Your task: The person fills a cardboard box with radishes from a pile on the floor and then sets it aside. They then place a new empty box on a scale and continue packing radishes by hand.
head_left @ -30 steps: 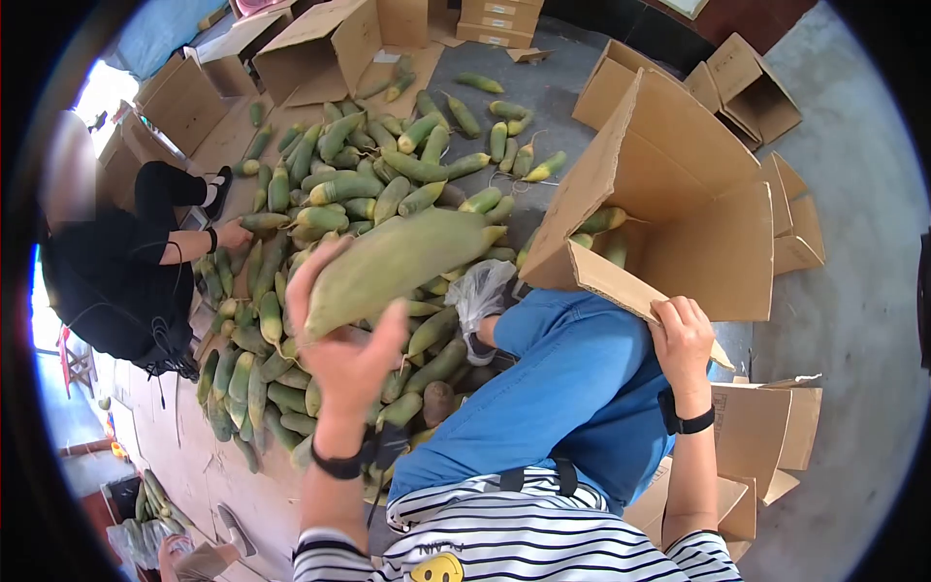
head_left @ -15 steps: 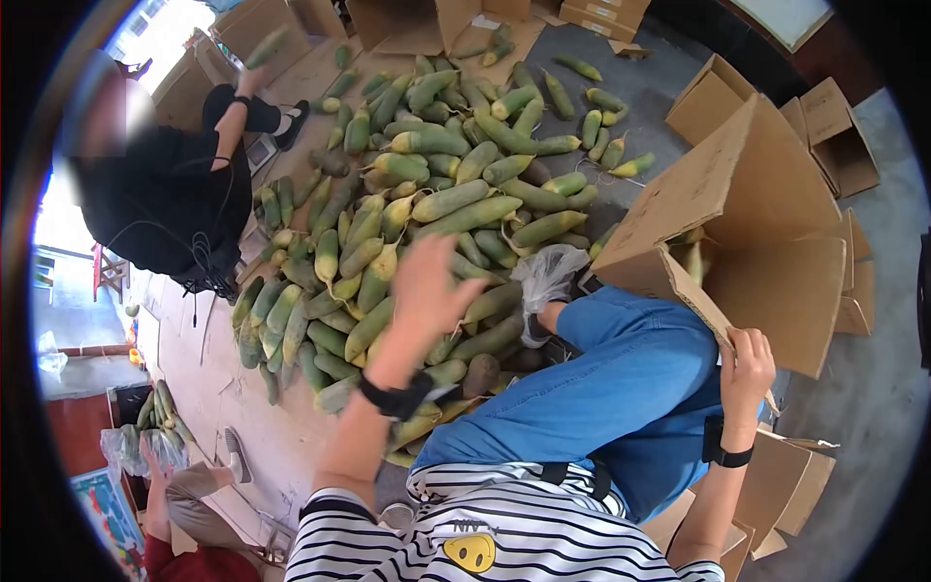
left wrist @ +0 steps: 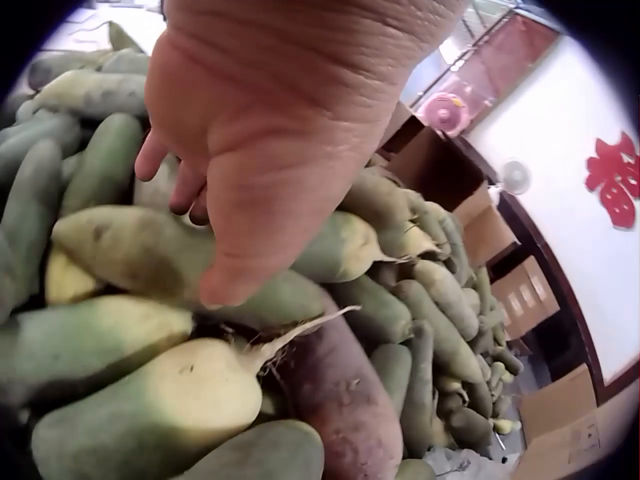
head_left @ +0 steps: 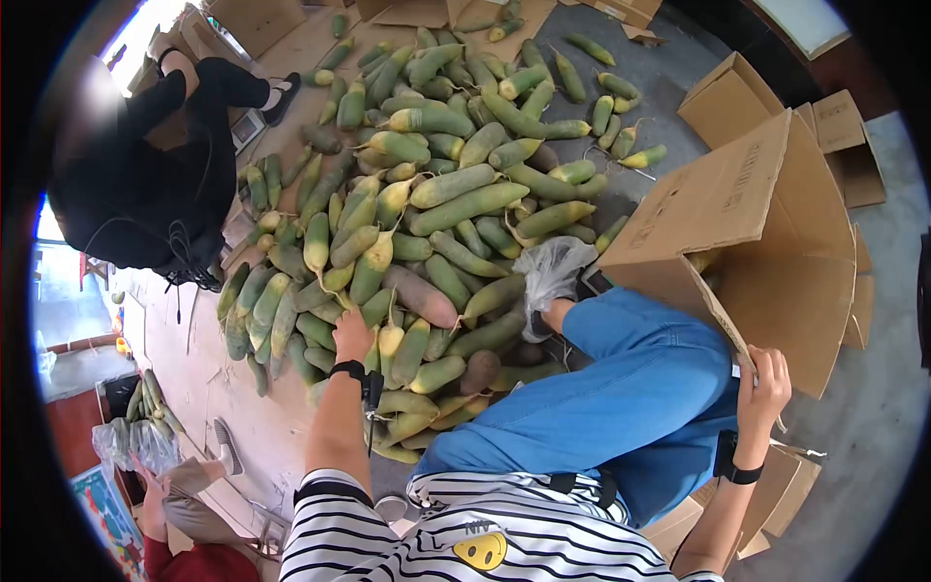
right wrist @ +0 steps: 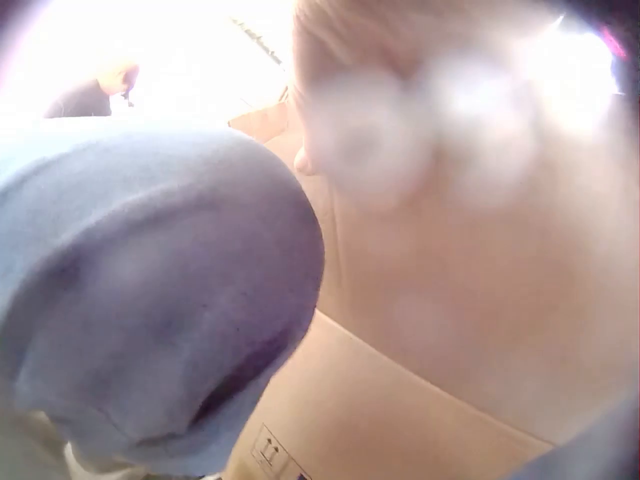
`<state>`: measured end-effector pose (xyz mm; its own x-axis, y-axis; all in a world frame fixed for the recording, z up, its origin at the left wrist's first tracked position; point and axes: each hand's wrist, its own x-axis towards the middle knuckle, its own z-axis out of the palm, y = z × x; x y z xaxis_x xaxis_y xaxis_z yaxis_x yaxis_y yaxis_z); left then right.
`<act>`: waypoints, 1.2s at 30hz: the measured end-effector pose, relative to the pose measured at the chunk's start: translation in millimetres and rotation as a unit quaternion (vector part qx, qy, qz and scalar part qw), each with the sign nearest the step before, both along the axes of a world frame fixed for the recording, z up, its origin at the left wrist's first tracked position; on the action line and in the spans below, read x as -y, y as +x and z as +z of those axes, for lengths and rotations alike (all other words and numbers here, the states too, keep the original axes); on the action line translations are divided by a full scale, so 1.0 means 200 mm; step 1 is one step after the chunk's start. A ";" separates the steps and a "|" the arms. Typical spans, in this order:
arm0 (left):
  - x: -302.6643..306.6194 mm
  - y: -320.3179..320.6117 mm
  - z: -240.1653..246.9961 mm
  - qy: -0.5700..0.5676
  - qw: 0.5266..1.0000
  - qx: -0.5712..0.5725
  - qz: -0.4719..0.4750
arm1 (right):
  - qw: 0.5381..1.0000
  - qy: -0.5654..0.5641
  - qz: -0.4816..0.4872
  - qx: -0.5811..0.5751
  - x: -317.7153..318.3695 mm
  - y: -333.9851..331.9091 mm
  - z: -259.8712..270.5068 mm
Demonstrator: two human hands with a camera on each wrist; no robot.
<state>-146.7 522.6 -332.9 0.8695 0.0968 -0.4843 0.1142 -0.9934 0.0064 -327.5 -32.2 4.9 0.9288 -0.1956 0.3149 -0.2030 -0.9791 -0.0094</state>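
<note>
My left hand (head_left: 355,336) is down at the near side of a heap of green radishes (head_left: 456,181). In the left wrist view it straddles one green radish (left wrist: 125,248), the thumb on the near side and fingertips at the far side. A reddish-brown radish (left wrist: 345,400) lies beneath that one's end, and a pale-tipped radish (left wrist: 200,385) with a long root lies in front. My right hand (head_left: 765,391) grips the edge flap of a tilted cardboard box (head_left: 810,281), thumb and fingers on opposite faces. The box mouth faces my leg; its contents are mostly hidden.
Another person (head_left: 145,184) in black sits at the left of the heap. My bent knee (head_left: 621,339) lies between heap and box. More cardboard boxes (head_left: 732,97) stand at the right. A second person's leg (head_left: 199,485) shows at lower left.
My left hand held a large green radish a second ago, was without it half a second ago, and has lowered onto the heap. The right hand keeps its grip on the box.
</note>
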 end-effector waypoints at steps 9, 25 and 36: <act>0.06 -0.09 0.16 -0.014 0.999 0.032 -0.003 | 1.000 -0.008 0.010 0.009 -0.02 -0.01 -0.01; 1.96 -0.08 1.88 -0.802 0.462 0.249 -0.284 | 0.999 -0.020 0.019 0.048 -0.05 -0.04 -0.03; 1.18 -0.05 0.97 -0.392 0.876 0.185 -0.211 | 0.999 -0.009 0.017 0.045 -0.01 -0.05 -0.05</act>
